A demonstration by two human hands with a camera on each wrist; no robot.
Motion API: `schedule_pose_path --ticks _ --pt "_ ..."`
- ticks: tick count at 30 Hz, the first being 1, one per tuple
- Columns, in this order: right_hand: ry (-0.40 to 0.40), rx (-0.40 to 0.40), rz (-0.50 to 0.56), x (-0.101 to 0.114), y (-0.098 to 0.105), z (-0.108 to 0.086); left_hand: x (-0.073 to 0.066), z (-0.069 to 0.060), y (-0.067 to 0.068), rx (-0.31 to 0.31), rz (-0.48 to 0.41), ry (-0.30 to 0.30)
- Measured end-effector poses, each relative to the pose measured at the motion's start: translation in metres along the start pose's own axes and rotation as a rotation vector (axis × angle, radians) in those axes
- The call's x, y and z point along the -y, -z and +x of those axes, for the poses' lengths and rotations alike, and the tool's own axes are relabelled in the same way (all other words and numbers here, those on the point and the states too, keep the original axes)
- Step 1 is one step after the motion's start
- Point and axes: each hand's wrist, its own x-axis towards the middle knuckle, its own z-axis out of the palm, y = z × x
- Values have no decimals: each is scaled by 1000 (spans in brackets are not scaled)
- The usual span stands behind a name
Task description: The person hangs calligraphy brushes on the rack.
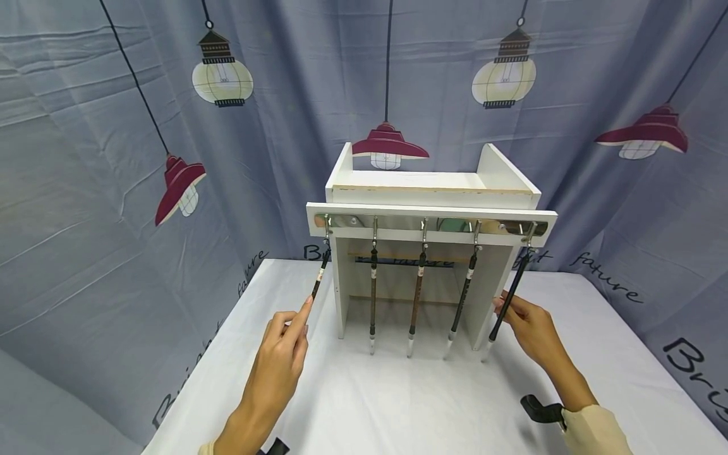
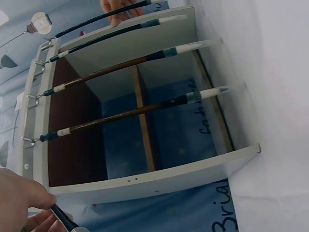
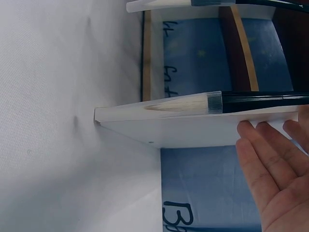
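My left hand point(image 1: 279, 354) pinches a calligraphy brush point(image 1: 321, 276) hanging from the leftmost hook of a white rack rail point(image 1: 398, 208); its lower end is hidden by the hand. In the left wrist view, thumb and fingers close on its dark handle point(image 2: 60, 216). My right hand point(image 1: 531, 325) is beside the rack's right side panel point(image 1: 493, 284), behind the rightmost brush point(image 1: 514, 291). In the right wrist view its fingers point(image 3: 260, 159) are extended against or very near that panel. Three more brushes hang between, including a brown one point(image 1: 418, 291), tips downward in clear caps.
The white rack has an open top tray point(image 1: 415, 180) and stands on a white-covered table point(image 1: 398, 404). A blue-grey curtain point(image 1: 318, 82) printed with lamps hangs behind and around it. A black strap-like piece point(image 1: 540, 409) sits at my right wrist.
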Motion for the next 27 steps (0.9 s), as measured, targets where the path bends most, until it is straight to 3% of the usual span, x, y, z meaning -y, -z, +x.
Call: schedule_pose_path --ticks 13,27 --pt "-10 5 -10 -1 0 0 9 -9 -26 -79 -58 -57" --pt "-19 17 -6 1 1 0 15 -9 -59 -119 -93 30"
